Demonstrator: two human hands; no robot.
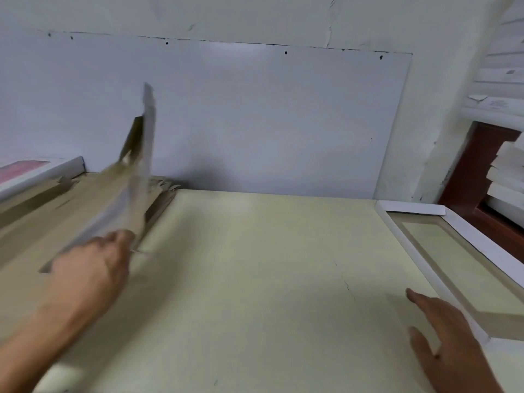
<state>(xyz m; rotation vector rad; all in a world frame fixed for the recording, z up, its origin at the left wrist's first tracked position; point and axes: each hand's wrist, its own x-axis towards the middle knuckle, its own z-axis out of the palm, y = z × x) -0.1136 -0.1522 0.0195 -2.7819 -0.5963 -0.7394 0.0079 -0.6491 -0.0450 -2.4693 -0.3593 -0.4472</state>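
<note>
Care is needed with the sheet, gripped at its near corner by the left hand and tilted above the stack. It should be laid flat on the worktop beside the frame, where the right hand lies open.

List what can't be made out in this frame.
Head view only:
- lifted sheet in the left hand: motion blur hides its material; the grip underneath is covered by the sheet.
- white frame: cut off by the right edge.
- right hand: wrist cut by the bottom edge; contact with the frame unclear.
- shelf labels: too small, blurred.
</note>
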